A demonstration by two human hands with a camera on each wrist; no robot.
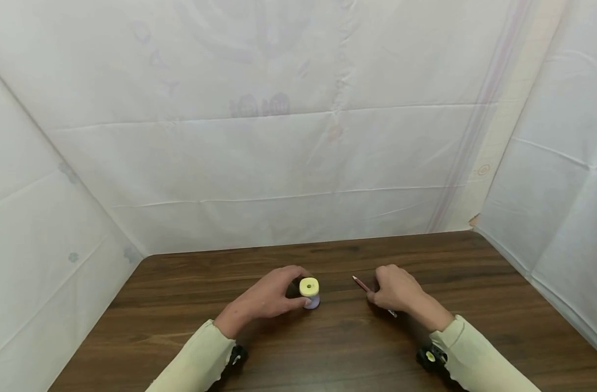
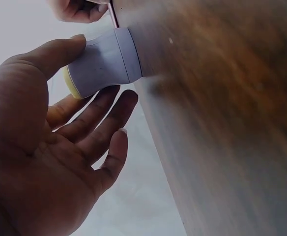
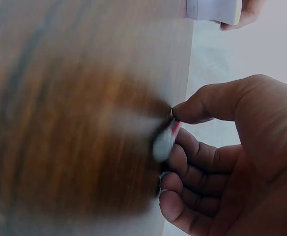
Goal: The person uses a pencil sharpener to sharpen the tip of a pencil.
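Note:
A small lavender pot with a yellow cap [image 1: 310, 292] stands upright on the dark wooden table [image 1: 328, 354]. My left hand [image 1: 294, 288] holds it from the left. In the left wrist view the thumb lies on one side of the pot [image 2: 101, 64] and the fingers [image 2: 104, 101] on the other. A little to the right, my right hand [image 1: 377, 291] pinches a red pencil [image 1: 361, 283] between thumb and curled fingers, low over the table, its tip pointing towards the pot. The right wrist view shows the pencil [image 3: 165, 140] blurred in that pinch.
White sheeting [image 1: 279, 163] walls in the table at the back and on both sides. Bare wood lies in front of and around both hands. A dark strap-mounted camera sits at each wrist [image 1: 431, 356].

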